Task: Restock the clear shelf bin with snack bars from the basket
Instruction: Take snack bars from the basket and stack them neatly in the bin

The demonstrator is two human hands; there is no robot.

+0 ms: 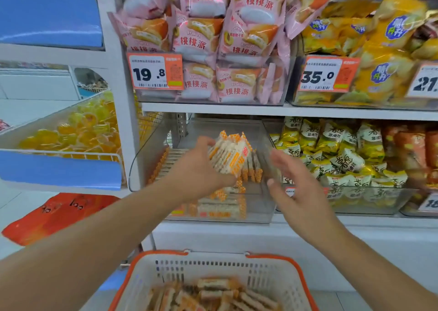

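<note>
The person's left hand (201,166) is curled around a bundle of snack bars (231,155); thumb below and fingers over the top, it grips several bars together as one stack. The bundle is held above the open top of the clear shelf bin (151,168), a little behind the bin's front wall. The right hand (292,177) holds nothing. Its fingers are spread and relaxed, the palm turned toward the bundle, and it hovers just beside the right wall of the bin; I cannot tell if it touches the plastic.

The bin sits on the lower shelf, under the white shelf board (260,109) that carries the pink pie packs (206,40). Between this board and the bin's rim there is open room, and the hand with the bundle is inside this gap. On the right, a neighbouring bin of yellow and white snack packs (341,154) stands just beside. On the left is the white upright post (118,85) of the shelf.

The bars have white wrappers with orange checked ends and an orange label. More of them lie in the bin, a row at the left side and some flat at the front. The basket (301,284), white with an orange rim, stands below near the person, with many bars in it.
</note>
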